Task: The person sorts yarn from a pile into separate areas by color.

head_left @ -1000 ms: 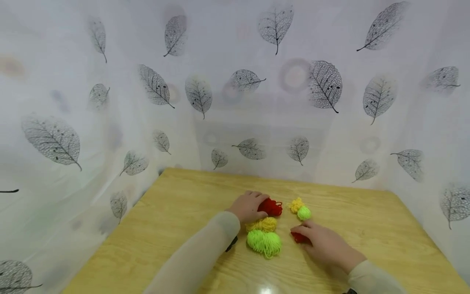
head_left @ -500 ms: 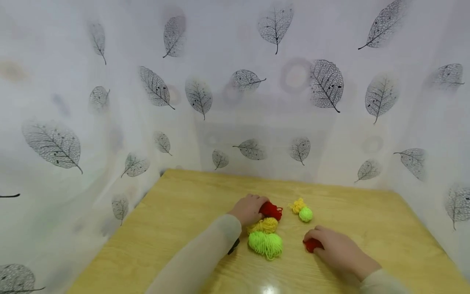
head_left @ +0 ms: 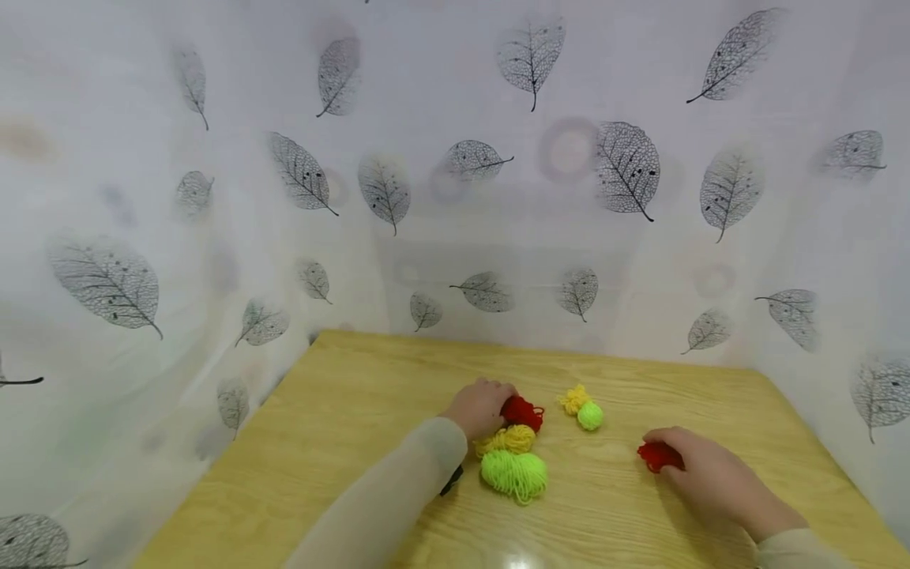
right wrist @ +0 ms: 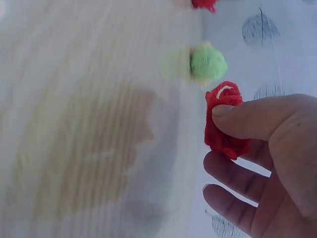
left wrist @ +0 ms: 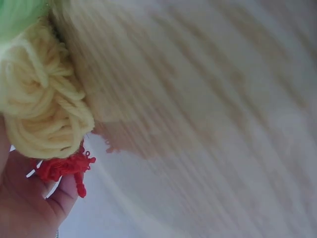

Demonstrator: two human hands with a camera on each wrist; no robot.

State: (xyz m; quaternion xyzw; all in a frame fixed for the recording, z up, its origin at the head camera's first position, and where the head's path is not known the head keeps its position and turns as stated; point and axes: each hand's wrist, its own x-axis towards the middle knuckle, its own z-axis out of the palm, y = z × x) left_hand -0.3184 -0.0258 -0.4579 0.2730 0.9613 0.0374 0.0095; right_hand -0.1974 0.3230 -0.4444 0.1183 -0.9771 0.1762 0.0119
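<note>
My left hand [head_left: 479, 409] grips a red yarn bundle [head_left: 522, 413] at the top of a row of yarn. Just below that bundle lies a yellow yarn skein [head_left: 508, 440], then a bright green skein [head_left: 515, 474]. In the left wrist view the yellow skein [left wrist: 44, 99] partly covers the hand, and the red yarn [left wrist: 64, 168] shows at the fingers. Off to the right, my right hand [head_left: 718, 478] pinches a smaller red yarn bundle [head_left: 659, 456]. The right wrist view shows the thumb pressed on this bundle [right wrist: 223, 134], with two fingers extended below it.
A small yellow yarn bundle [head_left: 574, 398] and a small green yarn ball [head_left: 589, 416] touch each other between the hands, farther back. All lies on a wooden table [head_left: 355, 387]. A leaf-printed white curtain [head_left: 455, 229] stands behind and at both sides.
My right hand has moved to the right with the small red yarn bundle, away from the green skein. My left hand stays at its red bundle.
</note>
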